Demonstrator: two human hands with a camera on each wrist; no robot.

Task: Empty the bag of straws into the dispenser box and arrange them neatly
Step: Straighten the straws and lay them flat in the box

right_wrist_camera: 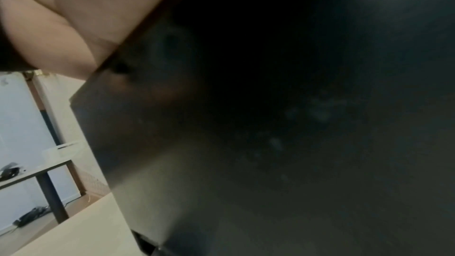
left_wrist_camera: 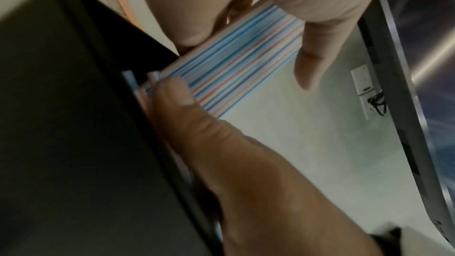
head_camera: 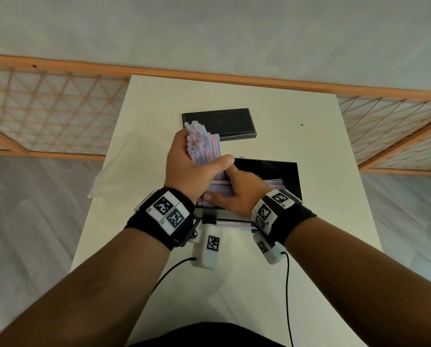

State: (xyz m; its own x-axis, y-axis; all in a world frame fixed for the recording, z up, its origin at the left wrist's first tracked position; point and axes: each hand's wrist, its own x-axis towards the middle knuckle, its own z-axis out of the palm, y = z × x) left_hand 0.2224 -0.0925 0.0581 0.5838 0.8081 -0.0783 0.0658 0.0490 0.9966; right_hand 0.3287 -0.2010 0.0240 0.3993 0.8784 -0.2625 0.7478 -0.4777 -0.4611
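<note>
The right hand (head_camera: 237, 194) covers the straws (head_camera: 272, 184) beneath; its fingers seem buried among them.

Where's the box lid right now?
In the head view the black lid lies flat on the white table, beyond the open dispenser box, just behind the straw bundle in the left hand.

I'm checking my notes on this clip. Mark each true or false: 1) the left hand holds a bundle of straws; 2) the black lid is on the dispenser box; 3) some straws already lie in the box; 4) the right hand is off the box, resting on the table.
1) True: the left hand grips a bundle of straws.
2) False: the lid lies on the table, behind the dispenser box.
3) True: straws in the box lie flat.
4) False: the right hand rests on those straws.
</note>
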